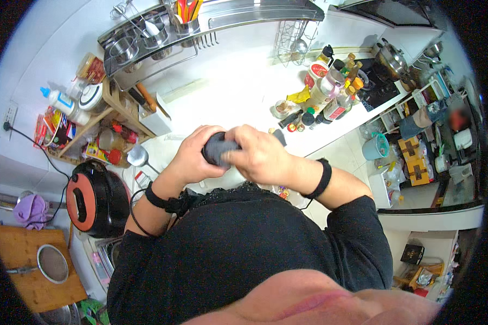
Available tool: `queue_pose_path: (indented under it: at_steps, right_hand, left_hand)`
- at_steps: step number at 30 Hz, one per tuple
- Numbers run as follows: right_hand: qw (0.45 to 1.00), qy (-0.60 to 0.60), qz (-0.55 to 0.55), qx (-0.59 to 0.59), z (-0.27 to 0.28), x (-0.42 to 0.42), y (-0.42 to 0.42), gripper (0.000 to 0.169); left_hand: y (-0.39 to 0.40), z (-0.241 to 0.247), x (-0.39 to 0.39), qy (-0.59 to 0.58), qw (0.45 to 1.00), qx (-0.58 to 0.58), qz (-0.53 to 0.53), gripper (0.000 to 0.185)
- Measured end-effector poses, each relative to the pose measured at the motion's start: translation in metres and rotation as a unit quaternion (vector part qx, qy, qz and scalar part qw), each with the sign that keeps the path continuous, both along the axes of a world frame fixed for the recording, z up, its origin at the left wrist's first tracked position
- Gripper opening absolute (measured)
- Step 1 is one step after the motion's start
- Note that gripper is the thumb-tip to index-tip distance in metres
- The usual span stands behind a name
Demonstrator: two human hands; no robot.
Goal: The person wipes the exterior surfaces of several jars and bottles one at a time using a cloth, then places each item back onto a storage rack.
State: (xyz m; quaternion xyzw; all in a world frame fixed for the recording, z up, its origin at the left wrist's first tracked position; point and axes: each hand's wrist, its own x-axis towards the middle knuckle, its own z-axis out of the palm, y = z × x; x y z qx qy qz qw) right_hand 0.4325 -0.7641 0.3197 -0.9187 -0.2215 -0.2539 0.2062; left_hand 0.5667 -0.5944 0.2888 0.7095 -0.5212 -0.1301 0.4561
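Observation:
Above the white counter (211,101), close before my chest, both hands are at one round dark container (216,149). My left hand (197,156) grips its side, thumb and fingers curled around it. Bent over its top is my right hand (258,154), its fingertips touching a dark part that is blurred by motion; whether that part is a lid cannot be told. The lower part of the container is hidden by my hands. A metal ladle or spatula (138,155) lies left of my left hand.
A black and red rice cooker (110,203) stands at the left, below a wooden rack (101,118) of jars. Sauce bottles (329,97) crowd the counter at the right, near the black cooktop (376,83). Overhead runs a metal shelf (244,16). A blue bin (375,147) stands further right.

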Motion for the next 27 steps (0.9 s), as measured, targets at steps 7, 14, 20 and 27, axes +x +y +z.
queue_pose_path:
  at_steps: [7,14,20,27]
  right_hand:
    - [0.983,0.066,-0.11,0.132,-0.018,-0.003,-0.02,0.044]
    - [0.645,0.213,0.183,0.711,-0.03,0.033,-0.016,0.067]
    - [0.569,0.362,0.198,0.711,-0.039,0.023,-0.075,0.081]
    - [0.713,0.332,0.185,0.589,-0.042,-0.042,-0.195,0.099]
  left_hand:
    - [0.002,0.009,0.017,0.37,0.903,-0.205,-0.073,0.064]
    - [-0.051,0.023,0.005,-0.045,0.965,-0.254,-0.042,0.076]
    - [-0.098,0.051,0.002,-0.235,0.943,-0.226,-0.063,0.075]
    - [-0.213,0.068,0.031,-0.301,0.908,-0.287,0.057,0.07]
